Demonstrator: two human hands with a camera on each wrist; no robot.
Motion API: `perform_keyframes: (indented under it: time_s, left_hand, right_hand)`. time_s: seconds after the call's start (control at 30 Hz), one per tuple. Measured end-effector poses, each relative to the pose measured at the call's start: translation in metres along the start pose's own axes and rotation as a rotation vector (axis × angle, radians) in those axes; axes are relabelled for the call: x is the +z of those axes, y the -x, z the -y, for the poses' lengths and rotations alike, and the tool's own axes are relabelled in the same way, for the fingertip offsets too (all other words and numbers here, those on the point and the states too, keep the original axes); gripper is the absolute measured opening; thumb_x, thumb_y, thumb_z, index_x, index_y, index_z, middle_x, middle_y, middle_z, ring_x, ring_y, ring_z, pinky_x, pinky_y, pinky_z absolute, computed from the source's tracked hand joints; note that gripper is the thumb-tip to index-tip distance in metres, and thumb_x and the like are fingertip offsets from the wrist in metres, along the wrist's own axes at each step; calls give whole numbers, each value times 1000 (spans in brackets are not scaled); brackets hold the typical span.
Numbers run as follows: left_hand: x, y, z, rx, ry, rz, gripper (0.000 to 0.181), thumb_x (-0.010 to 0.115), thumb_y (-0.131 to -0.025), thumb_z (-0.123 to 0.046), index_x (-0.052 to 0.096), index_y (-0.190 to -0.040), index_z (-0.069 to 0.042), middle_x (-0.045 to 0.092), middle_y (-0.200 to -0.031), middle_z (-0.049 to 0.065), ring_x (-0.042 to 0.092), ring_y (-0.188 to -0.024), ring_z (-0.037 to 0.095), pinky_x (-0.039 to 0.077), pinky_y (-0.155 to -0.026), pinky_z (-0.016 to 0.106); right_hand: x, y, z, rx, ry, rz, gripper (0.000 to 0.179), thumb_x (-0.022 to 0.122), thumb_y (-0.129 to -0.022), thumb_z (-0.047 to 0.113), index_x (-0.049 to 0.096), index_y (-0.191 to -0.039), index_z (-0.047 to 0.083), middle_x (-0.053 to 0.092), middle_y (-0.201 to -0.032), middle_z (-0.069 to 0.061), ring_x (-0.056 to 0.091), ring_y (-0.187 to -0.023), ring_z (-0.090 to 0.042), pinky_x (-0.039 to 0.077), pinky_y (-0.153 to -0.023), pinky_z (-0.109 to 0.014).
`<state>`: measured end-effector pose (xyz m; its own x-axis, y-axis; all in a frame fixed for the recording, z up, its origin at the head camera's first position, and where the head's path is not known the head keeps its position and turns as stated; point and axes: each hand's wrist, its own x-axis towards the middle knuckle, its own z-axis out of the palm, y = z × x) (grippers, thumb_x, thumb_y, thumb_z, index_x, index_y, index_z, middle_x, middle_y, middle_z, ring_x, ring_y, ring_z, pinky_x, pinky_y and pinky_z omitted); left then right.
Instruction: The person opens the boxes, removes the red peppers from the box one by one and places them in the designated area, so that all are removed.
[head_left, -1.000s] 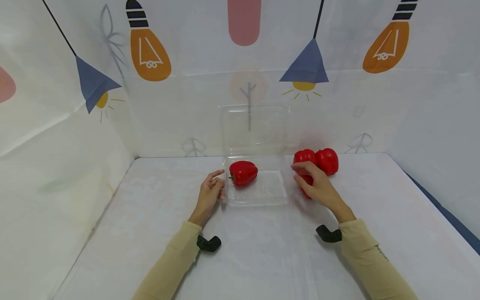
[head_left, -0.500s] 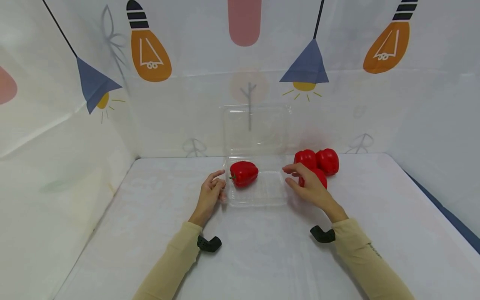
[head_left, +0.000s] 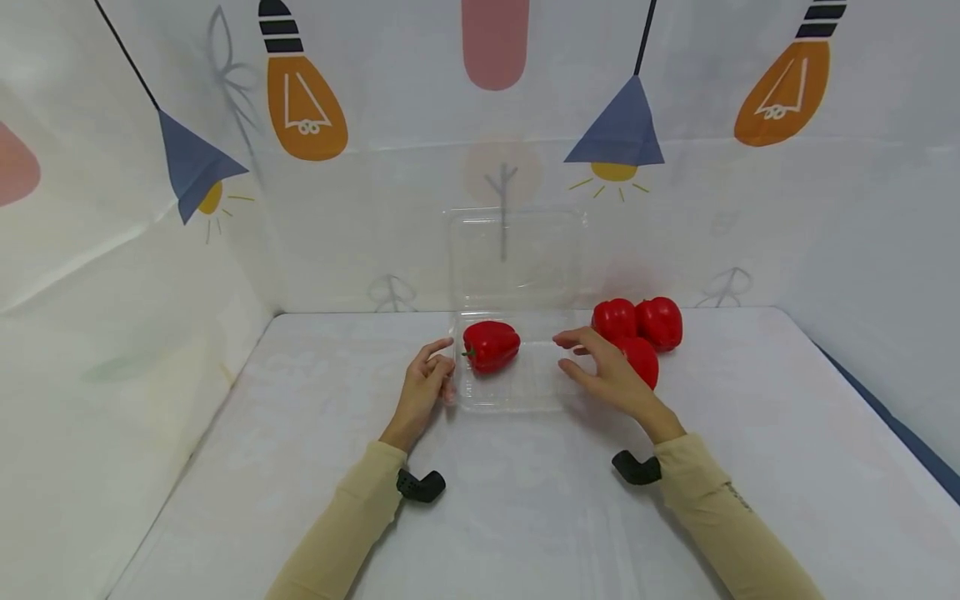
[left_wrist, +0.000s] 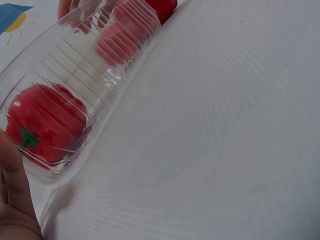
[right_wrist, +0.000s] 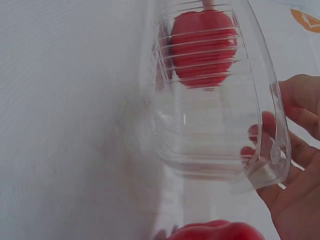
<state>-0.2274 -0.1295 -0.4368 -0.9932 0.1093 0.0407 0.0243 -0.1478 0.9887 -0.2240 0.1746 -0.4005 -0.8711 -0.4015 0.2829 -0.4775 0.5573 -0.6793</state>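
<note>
We looked over a clear container [head_left: 543, 385] on the white table [head_left: 525, 508], its lid [head_left: 513, 267] raised at twelve o'clock; inside, at ten o'clock, lay a red bell pepper [head_left: 491, 347], tipped on its side with its green stem towards between eight and nine.

The left hand [head_left: 423, 385] was at the container's nine o'clock edge, forefinger reaching out and the other fingers bent beside the wall; the wrist view cropped most of it, so we could not tell whether it pinched the rim.

The right hand [head_left: 611, 375] was at three o'clock, thumb and forefinger spread with a gap between their tips, some fingertips showing through the clear plastic; between two and three o'clock, just beyond that hand, we saw three more peppers [head_left: 661, 323] clustered together, the nearest partly hidden behind it.
</note>
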Motion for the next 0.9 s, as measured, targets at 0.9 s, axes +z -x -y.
perform_keyframes:
  time_s: [0.9]
  left_hand:
    - [-3,-8,19,28,-13,-25,37,48,-97,-9,47,-133,-9,48,-70,-4,45,-46,4,41,-44,19]
  right_hand:
    - [33,-34,22,-3,136,169,56,70,-85,22,45,-135,14,48,-132,-8,50,-121,-31,49,-95,-46]
